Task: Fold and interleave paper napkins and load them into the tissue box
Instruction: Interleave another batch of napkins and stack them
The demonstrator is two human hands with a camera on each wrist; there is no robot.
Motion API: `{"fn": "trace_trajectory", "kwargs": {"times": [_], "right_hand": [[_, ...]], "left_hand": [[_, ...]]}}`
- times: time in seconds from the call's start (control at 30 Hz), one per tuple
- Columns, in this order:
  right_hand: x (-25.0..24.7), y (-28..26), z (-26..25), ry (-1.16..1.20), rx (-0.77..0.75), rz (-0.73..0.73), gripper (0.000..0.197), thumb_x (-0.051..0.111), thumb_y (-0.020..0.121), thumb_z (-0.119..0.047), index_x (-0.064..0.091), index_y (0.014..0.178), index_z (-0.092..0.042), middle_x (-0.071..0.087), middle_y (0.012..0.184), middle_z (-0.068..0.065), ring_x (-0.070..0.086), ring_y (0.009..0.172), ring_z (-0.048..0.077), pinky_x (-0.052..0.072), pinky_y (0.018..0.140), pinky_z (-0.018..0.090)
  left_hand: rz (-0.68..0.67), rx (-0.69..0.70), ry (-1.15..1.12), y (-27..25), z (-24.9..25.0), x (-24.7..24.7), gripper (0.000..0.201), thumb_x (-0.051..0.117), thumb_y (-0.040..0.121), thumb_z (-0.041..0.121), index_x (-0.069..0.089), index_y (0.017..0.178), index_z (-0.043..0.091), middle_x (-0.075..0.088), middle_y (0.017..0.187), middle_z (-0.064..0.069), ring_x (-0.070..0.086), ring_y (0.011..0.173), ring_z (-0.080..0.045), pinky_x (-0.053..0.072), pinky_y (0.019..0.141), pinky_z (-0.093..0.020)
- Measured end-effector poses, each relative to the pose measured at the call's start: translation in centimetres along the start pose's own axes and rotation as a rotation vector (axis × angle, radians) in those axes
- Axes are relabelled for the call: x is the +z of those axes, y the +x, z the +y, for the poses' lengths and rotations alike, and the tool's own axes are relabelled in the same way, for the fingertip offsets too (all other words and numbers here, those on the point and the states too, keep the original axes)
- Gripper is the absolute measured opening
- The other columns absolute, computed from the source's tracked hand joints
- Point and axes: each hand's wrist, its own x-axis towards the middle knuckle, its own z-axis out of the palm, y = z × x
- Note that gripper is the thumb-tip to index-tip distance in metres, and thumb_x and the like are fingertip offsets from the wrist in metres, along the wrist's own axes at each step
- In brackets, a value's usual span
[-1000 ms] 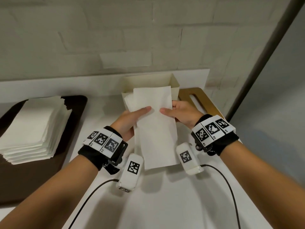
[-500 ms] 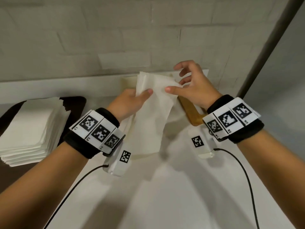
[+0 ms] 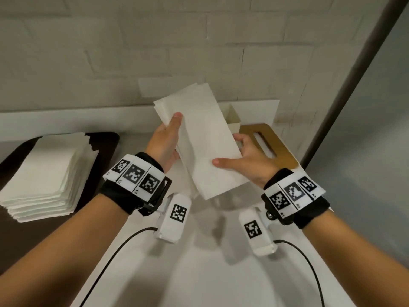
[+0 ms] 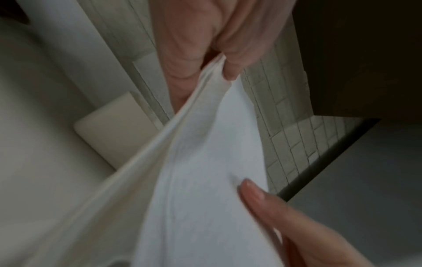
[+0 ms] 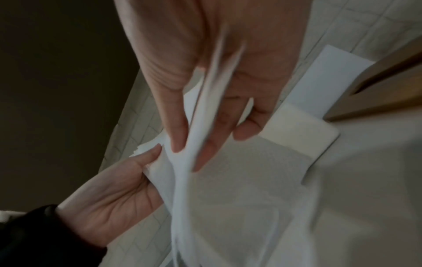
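Both hands up over the counter (image 3: 221,273), sharing one bundle of folded paper napkins (image 3: 205,138), held in the air in front of the tissue box (image 3: 232,117).

Left hand (image 3: 164,145): thumb on the upper face near the bundle's far-left corner, fingers underneath, so it pinches the stack along its left long edge. Left wrist view shows the layered edges gathered between thumb and fingers (image 4: 228,72).

Right hand (image 3: 250,158): thumb laid on the near-right part of the top sheet, fingers curled behind the right edge; right wrist view shows sheets running between thumb and fingers (image 5: 205,144). Both hands hold the bundle; neither is free.

Why held so: prob. a two-edge grip keeps the interleaved layers from sliding apart while the bundle is squared up and aimed at the box. Bundle tilted, far end higher and leaning left.

Look of napkins: white, long rectangle, several plies, edges slightly fanned at the far-left corner, faint crease lines, lower end drooping soft.

Box: cream, open-topped, at the back of the counter by the wall, partly hidden behind the bundle; contents can't be seen. Wooden lid (image 3: 265,142) w/ slot lies just right of it, off the box.

Supply stack of unfolded napkins (image 3: 48,171) on dark tray (image 3: 104,140), far left, well apart from the hands.
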Motion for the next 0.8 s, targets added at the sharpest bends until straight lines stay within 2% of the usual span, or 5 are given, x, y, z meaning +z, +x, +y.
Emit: {"fn": "trace_trajectory", "kwargs": {"times": [0.27,0.43,0.53,0.67,0.8], "right_hand": [[-2.2,0.3,0.2,-0.352,0.119,-0.106,0.063,0.071,0.078,-0.014,0.038,0.132,-0.013,0.064,0.111,0.011,0.061,0.091,0.019,0.05,0.08,0.03],[-2.3,0.2,-2.7,-0.48,-0.275,0.167,0.095,0.08,0.065,-0.031,0.026,0.142,-0.023,0.036,0.137,0.003,0.044,0.119,0.015,0.042,0.1,0.033],[-2.4,0.3,-5.2,-0.772,-0.291,-0.003,0.058,0.075,0.071,-0.033,0.053,0.123,-0.024,0.054,0.126,-0.001,0.053,0.114,0.015,0.044,0.1,0.038],[-2.9,0.9,-4.4,-0.679,-0.158,-0.038,0.014,0.07,0.07,-0.04,0.067,0.084,-0.037,0.07,0.103,-0.005,0.064,0.102,0.018,0.046,0.097,0.045],[-4.7,0.9,-1.1,-0.263,-0.114,0.081,0.019,0.062,0.085,-0.018,0.061,0.104,-0.018,0.065,0.117,0.016,0.063,0.1,0.025,0.049,0.094,0.043]], "left_hand": [[-0.017,-0.035,0.063,0.5,0.0,-1.6,0.033,0.042,0.096,0.036,0.053,0.118,0.014,0.065,0.097,-0.001,0.063,0.084,-0.016,0.051,0.074,-0.031],[-0.199,0.114,0.716,-0.5,0.1,-0.8,0.03,0.044,0.094,0.038,0.058,0.114,0.02,0.06,0.095,0.004,0.058,0.091,-0.015,0.043,0.066,-0.019],[-0.469,0.207,1.091,-1.0,0.4,0.3,0.034,0.041,0.095,0.038,0.055,0.124,0.025,0.06,0.113,0.003,0.054,0.106,-0.015,0.042,0.085,-0.024],[-0.503,0.135,1.232,-0.7,0.3,-0.5,0.028,0.063,0.084,0.034,0.059,0.109,0.025,0.06,0.098,0.005,0.056,0.089,-0.015,0.045,0.071,-0.02],[-0.51,-0.072,1.235,-0.2,-2.1,-3.9,0.03,0.073,0.076,0.024,0.062,0.102,0.016,0.068,0.096,0.001,0.063,0.093,-0.019,0.05,0.079,-0.024]]}}
